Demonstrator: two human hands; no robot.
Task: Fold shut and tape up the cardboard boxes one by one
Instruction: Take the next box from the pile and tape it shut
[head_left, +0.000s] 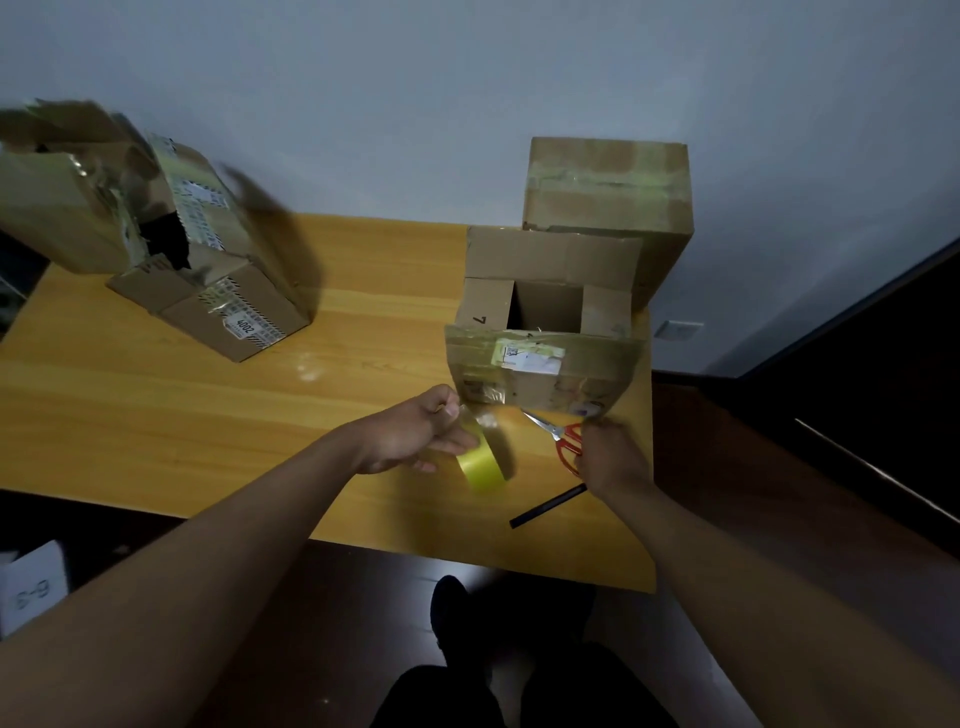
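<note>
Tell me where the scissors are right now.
In the head view, the red-handled scissors are in the right hand, near the table's right front, blades pointing toward the open box and the tape roll.

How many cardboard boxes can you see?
4: a torn box at the far left, a labelled box beside it, an open box near the hands, and a taped box behind it. More may be out of view.
</note>
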